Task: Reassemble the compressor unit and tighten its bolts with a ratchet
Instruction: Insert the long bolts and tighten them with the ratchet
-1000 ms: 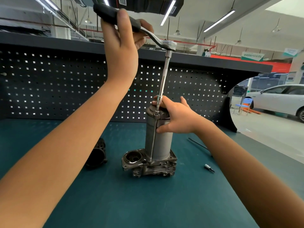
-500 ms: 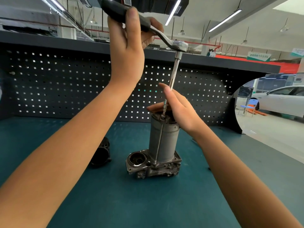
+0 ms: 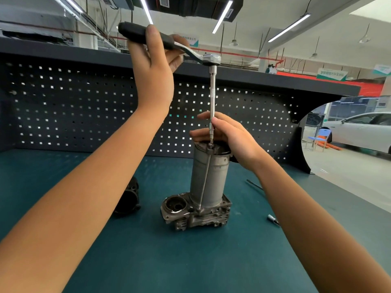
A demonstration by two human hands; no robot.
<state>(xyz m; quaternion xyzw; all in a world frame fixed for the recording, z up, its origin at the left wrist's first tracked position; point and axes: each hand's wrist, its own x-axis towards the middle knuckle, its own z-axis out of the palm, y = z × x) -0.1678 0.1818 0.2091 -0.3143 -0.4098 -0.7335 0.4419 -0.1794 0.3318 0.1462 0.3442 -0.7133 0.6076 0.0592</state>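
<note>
The compressor unit [image 3: 209,176] stands upright on the teal bench [image 3: 148,250], the left hand [image 3: 154,66] gripping the ratchet handle [image 3: 135,33] high, the right hand [image 3: 230,134] pinching the extension bar [image 3: 212,96] just above the top bolt [image 3: 210,146]. Best keep that bar plumb and swing level.

Glossy chromed ratchet [image 3: 203,57], dull-metal compressor unit [image 3: 208,176]

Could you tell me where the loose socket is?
In the head view, the loose socket lies on the teal bench right of the compressor base, beside the right forearm.
</note>
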